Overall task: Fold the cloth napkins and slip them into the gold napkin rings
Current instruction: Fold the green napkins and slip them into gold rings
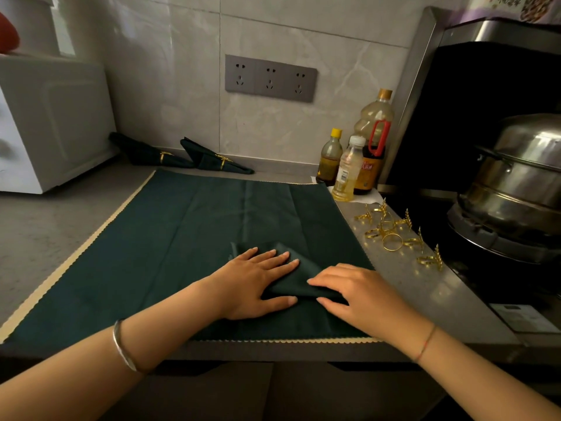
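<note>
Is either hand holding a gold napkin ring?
No, the left hand and right hand both rest flat on the folded napkin, while the loose gold rings lie apart on the counter.

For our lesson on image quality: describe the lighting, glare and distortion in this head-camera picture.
Head view: dim light; folded napkin hardly stands out from the green cloth beneath; glints on gold rings and steel pot; wide-angle distortion tilts the socket panel and stretches the forearms.

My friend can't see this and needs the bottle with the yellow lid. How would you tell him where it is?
Find the steel pot, then look left to the bottles at the tiled wall. The yellow-lidded bottle is leftmost, short and brownish; the white-capped bottle and red-handled bottle lack that lid.
</note>
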Tool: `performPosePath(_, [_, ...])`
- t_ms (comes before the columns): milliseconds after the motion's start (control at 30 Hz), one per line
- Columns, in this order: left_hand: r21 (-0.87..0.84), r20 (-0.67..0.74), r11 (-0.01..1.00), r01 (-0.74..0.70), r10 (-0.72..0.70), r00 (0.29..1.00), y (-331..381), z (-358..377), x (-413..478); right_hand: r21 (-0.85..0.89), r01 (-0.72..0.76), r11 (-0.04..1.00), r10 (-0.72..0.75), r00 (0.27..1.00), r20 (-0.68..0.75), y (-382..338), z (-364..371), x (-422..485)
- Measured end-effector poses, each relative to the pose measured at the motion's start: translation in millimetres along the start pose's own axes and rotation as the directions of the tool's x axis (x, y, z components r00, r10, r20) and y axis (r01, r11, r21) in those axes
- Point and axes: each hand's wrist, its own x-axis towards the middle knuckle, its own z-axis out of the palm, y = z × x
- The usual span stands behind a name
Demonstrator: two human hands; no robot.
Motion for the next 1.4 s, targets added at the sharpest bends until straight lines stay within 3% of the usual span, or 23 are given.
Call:
performPosePath(100, [-0.027, -0.022, 0.997, -0.070, 0.070, 0.997, -3.0, -3.0, -1.9, -0.032, 0.004, 0.999, -0.006, 0.999, -0.036, -0.5, 6.0, 0.7])
performPosePath(300, [-0.081, -0.278, 0.979, -0.187, 0.158, 0.948, -25.3, -3.4, -5.7, 0.099, -0.129, 0.987, 0.142, 0.980, -0.141, -2.9, 13.8, 2.3])
performPosePath(400, [-0.263, -0.348, 0.957, -0.122, 0.023, 0.937, -39.7, -2.9, -2.3, 0.307, -0.276, 0.911, 0.310, 0.949, -0.065, 1.6, 11.0, 5.4])
performPosePath(500, [-0.461, -0.385, 0.885, -0.072, -0.126, 0.914, -49.3, -8.5, 9.5, 0.458, -0.454, 0.765, 0.473, 0.877, 0.079, 10.4, 8.5, 15.3])
performPosePath(667, [-0.501, -0.346, 0.862, 0.081, -0.285, 0.894, -51.0, -17.6, 33.0, 0.625, -0.580, 0.523, 0.584, 0.777, 0.232, 18.9, 5.9, 28.4])
performPosePath(833, [-0.467, -0.274, 0.854, 0.228, -0.385, 0.881, -50.9, -15.4, 40.4, 0.601, -0.624, 0.499, 0.591, 0.753, 0.290, 25.5, 5.5, 35.4])
performPosePath(967, [-0.387, -0.297, 0.870, 0.305, -0.431, 0.852, -47.2, -14.8, 42.4, 0.515, -0.634, 0.577, 0.573, 0.764, 0.298, 30.7, 7.0, 36.8])
performPosePath(1067, [-0.292, -0.406, 0.925, 0.244, -0.351, 0.843, -41.8, -18.0, 40.0, 0.436, -0.651, 0.621, 0.584, 0.756, 0.297, 31.6, 6.3, 37.7])
performPosePath(1167, [-0.096, -0.481, 0.992, 0.085, -0.121, 0.869, -32.8, -22.3, 39.8, 0.346, -0.670, 0.657, 0.606, 0.742, 0.287, 31.7, 4.7, 41.2])
performPosePath(1300, [-0.121, -0.398, 0.985, -0.121, 0.063, 0.915, -13.2, -20.5, 36.7, 0.321, -0.671, 0.669, 0.589, 0.741, 0.322, 30.2, 2.8, 45.6])
performPosePath(1400, [-0.141, -0.341, 0.976, -0.168, 0.111, 0.934, -6.4, -14.9, 34.5, 0.402, -0.669, 0.625, 0.585, 0.743, 0.325, 29.2, -0.4, 43.9])
